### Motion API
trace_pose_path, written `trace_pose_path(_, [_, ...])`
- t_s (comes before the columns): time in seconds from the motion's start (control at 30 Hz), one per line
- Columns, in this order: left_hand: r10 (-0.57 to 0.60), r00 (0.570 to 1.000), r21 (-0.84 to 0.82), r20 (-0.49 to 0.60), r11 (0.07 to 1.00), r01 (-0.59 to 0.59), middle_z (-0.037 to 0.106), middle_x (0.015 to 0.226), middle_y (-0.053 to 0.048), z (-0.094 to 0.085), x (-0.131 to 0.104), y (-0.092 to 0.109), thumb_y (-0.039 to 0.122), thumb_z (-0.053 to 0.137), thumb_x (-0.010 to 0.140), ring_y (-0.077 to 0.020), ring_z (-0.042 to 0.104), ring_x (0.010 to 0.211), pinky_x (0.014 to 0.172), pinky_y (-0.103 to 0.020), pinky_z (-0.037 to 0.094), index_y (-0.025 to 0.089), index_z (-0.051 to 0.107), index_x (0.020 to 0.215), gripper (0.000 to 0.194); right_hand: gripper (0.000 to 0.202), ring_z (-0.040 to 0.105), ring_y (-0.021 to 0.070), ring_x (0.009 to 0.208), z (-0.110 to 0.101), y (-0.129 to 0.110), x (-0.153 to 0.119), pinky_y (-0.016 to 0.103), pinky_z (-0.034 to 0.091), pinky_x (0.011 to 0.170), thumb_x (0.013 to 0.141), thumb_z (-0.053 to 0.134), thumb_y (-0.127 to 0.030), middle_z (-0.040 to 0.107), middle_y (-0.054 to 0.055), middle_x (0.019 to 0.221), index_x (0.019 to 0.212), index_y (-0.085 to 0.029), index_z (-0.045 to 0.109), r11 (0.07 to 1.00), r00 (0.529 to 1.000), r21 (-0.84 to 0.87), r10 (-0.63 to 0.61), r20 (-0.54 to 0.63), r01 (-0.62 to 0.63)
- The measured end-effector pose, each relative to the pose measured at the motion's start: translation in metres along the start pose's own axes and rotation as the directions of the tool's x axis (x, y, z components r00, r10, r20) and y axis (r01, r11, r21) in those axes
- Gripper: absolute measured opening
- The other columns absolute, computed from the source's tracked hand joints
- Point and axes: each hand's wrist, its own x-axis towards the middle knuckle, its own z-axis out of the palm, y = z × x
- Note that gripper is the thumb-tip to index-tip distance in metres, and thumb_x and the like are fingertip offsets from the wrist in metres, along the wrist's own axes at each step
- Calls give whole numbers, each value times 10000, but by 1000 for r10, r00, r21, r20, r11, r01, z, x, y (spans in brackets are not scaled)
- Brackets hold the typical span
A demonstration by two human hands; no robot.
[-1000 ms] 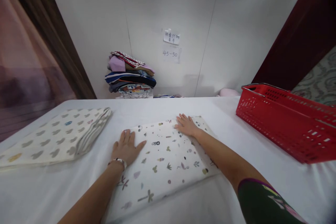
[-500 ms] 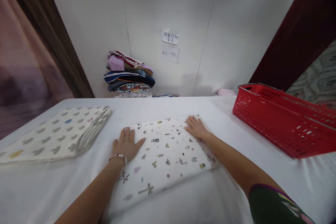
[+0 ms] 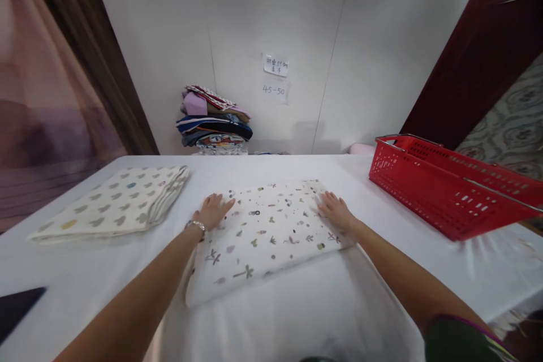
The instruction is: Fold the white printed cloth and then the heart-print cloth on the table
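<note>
"What did we find at the centre?"

"We found one printed cloth point(image 3: 271, 232), folded flat, on the white-covered counter point(image 3: 280, 167). The left hand point(image 3: 212, 212) lay flat at its left edge, thumb spread from the fingers; the right hand point(image 3: 338, 212) lay at its right edge, fingers slightly apart."

"And what stood around it?"

"We counted one red basket point(image 3: 449, 195) to the right, one grey-patterned cloth point(image 3: 110, 203) to the left, both clear of the printed cloth, and one stack of textiles point(image 3: 215, 124) beyond the far edge."

"Which markings did we read?"

"We noted two sheets on the wall point(image 3: 382, 39). The upper sheet point(image 3: 275, 65) bore handwritten characters, too small for certainty; the lower sheet point(image 3: 275, 91) read '45-50'."
</note>
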Motion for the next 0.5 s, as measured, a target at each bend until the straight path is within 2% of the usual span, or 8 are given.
trace_pose_path(0.07, [39,999,-4,-2,999,-39,134,1518,-78,-8,-17,5,634,181,831,-279,102,1391,1060,-533,205,189,291,1416,744,685,42,211,1394,5,10,-27,448,75,1105,895,168,-585,129,66,1517,1443,-178,224,1000,1000,-16,-22,-18,22])
trace_pose_path(0.13, [155,987,27,-35,988,-154,127,1521,-54,-5,-43,9,631,223,831,-266,62,1397,1092,-518,128,194,313,1408,729,689,56,217,1393,12,16,-49,455,83,1104,892,185,-591,138,69,1515,1439,-176,240,999,999,-37,-32,-10,31])
trace_pose_path(0.2, [285,957,64,-56,957,-282,187,1508,-56,9,-73,9,638,262,825,-269,100,1392,1099,-509,115,202,359,1387,718,692,73,219,1391,18,18,-63,451,99,1103,891,199,-591,147,75,1512,1433,-166,262,999,1000,-47,-16,10,17])
trace_pose_path(0.3, [381,921,104,-84,922,-372,280,1476,-66,35,-105,4,647,308,814,-284,156,1380,1097,-516,110,218,398,1367,706,677,78,203,1391,23,19,-71,432,111,1104,895,205,-580,144,62,1513,1433,-172,265,999,1000,-40,0,11,1])
trace_pose_path(0.4, [388,916,125,-104,919,-375,283,1472,-66,46,-113,-2,629,307,828,-272,160,1381,1102,-505,94,220,374,1380,690,663,68,198,1392,19,18,-70,427,113,1102,899,216,-564,133,58,1514,1432,-173,265,1000,1000,-23,-2,19,2])
trace_pose_path(0.5, [375,922,110,-94,925,-365,263,1478,-62,42,-115,-4,616,296,841,-257,170,1380,1103,-490,123,225,365,1383,671,657,54,209,1393,9,13,-73,440,99,1101,905,210,-549,118,67,1516,1433,-161,260,1000,999,-7,16,48,-16])
